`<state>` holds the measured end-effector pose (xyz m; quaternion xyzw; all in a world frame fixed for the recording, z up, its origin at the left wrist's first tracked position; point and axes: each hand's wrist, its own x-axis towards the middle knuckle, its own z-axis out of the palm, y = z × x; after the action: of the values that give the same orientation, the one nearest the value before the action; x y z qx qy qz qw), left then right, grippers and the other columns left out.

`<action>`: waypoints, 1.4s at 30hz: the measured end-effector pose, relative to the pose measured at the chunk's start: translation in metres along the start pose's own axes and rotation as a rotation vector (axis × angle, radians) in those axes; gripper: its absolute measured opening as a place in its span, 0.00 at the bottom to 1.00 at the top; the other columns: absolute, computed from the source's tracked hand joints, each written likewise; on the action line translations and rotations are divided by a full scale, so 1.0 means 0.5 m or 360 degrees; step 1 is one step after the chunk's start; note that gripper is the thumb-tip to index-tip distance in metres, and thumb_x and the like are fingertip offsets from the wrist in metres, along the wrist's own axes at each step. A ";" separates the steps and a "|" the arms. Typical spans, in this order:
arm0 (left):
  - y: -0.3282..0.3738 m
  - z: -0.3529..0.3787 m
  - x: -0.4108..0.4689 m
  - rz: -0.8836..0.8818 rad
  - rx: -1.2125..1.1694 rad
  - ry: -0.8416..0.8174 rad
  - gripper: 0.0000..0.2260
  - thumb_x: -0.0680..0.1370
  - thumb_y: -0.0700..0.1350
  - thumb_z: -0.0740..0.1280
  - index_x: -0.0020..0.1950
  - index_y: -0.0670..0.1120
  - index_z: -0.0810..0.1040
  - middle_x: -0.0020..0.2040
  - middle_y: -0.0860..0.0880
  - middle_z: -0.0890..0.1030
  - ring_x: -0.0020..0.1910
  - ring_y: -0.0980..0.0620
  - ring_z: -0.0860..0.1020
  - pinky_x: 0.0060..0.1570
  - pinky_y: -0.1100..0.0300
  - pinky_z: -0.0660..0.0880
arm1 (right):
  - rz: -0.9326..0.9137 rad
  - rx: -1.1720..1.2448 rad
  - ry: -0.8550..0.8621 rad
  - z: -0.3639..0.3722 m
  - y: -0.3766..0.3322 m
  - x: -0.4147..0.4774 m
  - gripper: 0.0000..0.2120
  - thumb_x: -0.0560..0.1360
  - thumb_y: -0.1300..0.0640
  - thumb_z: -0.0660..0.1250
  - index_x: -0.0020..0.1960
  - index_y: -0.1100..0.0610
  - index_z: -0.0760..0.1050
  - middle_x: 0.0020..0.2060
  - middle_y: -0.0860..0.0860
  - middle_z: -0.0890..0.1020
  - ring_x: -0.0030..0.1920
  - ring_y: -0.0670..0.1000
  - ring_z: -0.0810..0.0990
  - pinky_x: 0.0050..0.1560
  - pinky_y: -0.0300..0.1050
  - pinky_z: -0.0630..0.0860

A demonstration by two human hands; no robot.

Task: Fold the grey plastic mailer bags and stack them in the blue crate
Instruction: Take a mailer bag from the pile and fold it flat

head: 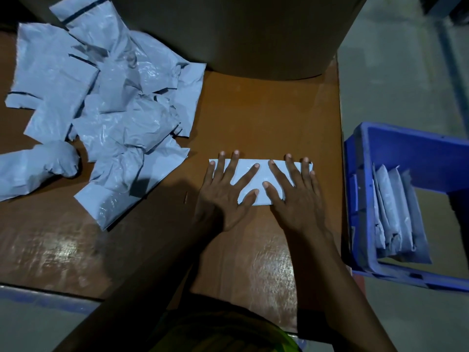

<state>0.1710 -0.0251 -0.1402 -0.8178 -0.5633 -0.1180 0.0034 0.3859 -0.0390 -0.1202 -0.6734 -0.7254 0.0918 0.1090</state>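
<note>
Dim room, grey floor. Brown glossy worktop in front; tall brown cardboard wall at its far edge, beyond the fingertips.

Directly under both hands: one folded grey plastic mailer bag, a flat narrow rectangle, long side running left to right. Left hand spread wide, fingers straight, palm down on the bag's left half. Right hand likewise wide and flat on the right half. Thumbs close together over the middle, not touching. Nothing gripped; pressing only.

Well out to the left of the left hand: loose heap of unfolded, crumpled grey mailer bags, some with dark strips. Just right of the right hand, off the worktop edge and seemingly lower: blue plastic crate, several folded grey packets standing on edge along the side nearest that hand.

Judged step: setting the crease before transfer to the crate.

Risks (judgement):
- Slick, springy film; likely to reopen on release of pressure if crease not set.
- Trapped air puffing the fold; bulky packet, poor stacking.
- Sliding on the glossy worktop during pick-up with flat hands; better a pinch at the folded edge.
- Crate off to the side and lower: risk of unfolding, or of toppling the standing packets, on a dropped rather than placed insertion.
</note>
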 end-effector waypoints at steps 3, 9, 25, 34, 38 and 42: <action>0.005 0.003 -0.006 -0.0008 0.0017 -0.0009 0.29 0.84 0.67 0.48 0.84 0.60 0.53 0.85 0.46 0.49 0.84 0.41 0.46 0.79 0.40 0.53 | 0.0022 0.0003 -0.0001 0.002 -0.004 -0.011 0.29 0.84 0.33 0.47 0.83 0.39 0.52 0.84 0.47 0.51 0.83 0.54 0.41 0.82 0.54 0.43; -0.001 0.018 0.019 0.0003 0.0047 -0.0004 0.29 0.84 0.68 0.49 0.84 0.59 0.55 0.85 0.45 0.51 0.83 0.39 0.49 0.79 0.37 0.53 | 0.0055 -0.0133 0.0046 0.004 -0.006 0.012 0.30 0.83 0.31 0.45 0.83 0.39 0.52 0.84 0.48 0.52 0.84 0.56 0.44 0.82 0.57 0.46; 0.040 -0.095 -0.072 -0.0115 -0.0671 0.0047 0.38 0.68 0.37 0.67 0.77 0.57 0.68 0.79 0.45 0.58 0.74 0.42 0.63 0.68 0.41 0.68 | 0.0241 0.0534 0.0393 -0.042 0.029 -0.129 0.15 0.80 0.45 0.69 0.65 0.46 0.79 0.69 0.43 0.72 0.71 0.48 0.69 0.65 0.55 0.76; -0.028 -0.062 -0.067 -0.0054 -0.0598 0.0343 0.07 0.79 0.36 0.69 0.55 0.44 0.84 0.57 0.45 0.79 0.59 0.46 0.75 0.52 0.46 0.78 | 0.0031 0.0221 0.0653 -0.033 0.040 -0.101 0.05 0.80 0.57 0.70 0.54 0.51 0.83 0.58 0.48 0.82 0.60 0.52 0.77 0.57 0.49 0.69; -0.032 -0.100 -0.050 -0.0060 -0.0683 0.0470 0.07 0.83 0.38 0.66 0.56 0.44 0.83 0.57 0.46 0.81 0.57 0.46 0.78 0.54 0.46 0.75 | -0.0082 0.0137 0.0791 -0.058 0.036 -0.084 0.08 0.83 0.55 0.63 0.54 0.54 0.81 0.56 0.50 0.83 0.58 0.55 0.79 0.61 0.56 0.69; -0.011 -0.210 -0.014 -0.0217 -0.0999 0.0654 0.05 0.84 0.41 0.66 0.57 0.46 0.81 0.51 0.51 0.82 0.51 0.54 0.78 0.51 0.55 0.75 | -0.0137 0.0038 0.1079 -0.133 0.016 -0.051 0.10 0.85 0.55 0.62 0.53 0.58 0.80 0.47 0.53 0.83 0.49 0.57 0.79 0.60 0.58 0.68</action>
<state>0.1434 -0.0442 -0.0403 -0.6990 -0.5405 -0.4461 -0.1423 0.4143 -0.0646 -0.0594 -0.6330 -0.6747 -0.1333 0.3555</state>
